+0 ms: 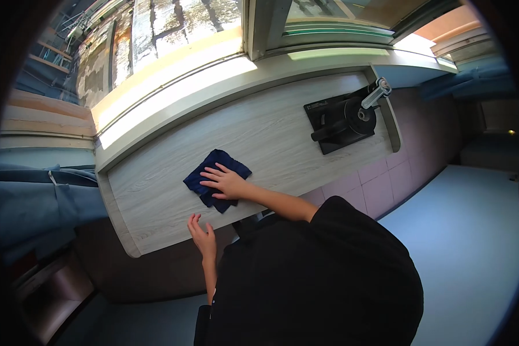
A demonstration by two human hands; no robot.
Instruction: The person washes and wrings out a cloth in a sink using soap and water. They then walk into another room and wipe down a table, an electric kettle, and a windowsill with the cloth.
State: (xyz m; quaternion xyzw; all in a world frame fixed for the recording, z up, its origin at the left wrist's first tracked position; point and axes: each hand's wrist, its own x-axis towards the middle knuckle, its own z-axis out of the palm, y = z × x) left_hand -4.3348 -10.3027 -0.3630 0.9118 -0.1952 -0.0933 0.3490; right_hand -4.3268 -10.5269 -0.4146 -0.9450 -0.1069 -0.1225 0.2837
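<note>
A dark blue cloth (219, 157) lies partly crumpled on the pale wood-grain desk (155, 202). My right hand (229, 182) rests flat on top of it, palm down with the fingers spread, and covers part of the fabric. Nearer to me, at the front edge of the desk, is my left hand (202, 236). Its fingers are apart and slightly bent, and nothing is in it. I cannot tell whether it touches the desk.
Toward the right end of the desk a black device (346, 124) with a rounded body and a grey arm stands on a dark flat base. A raised rim borders the back and sides. Behind is a sunlit window sill (173, 95); a blue curtain (46, 202) hangs at left.
</note>
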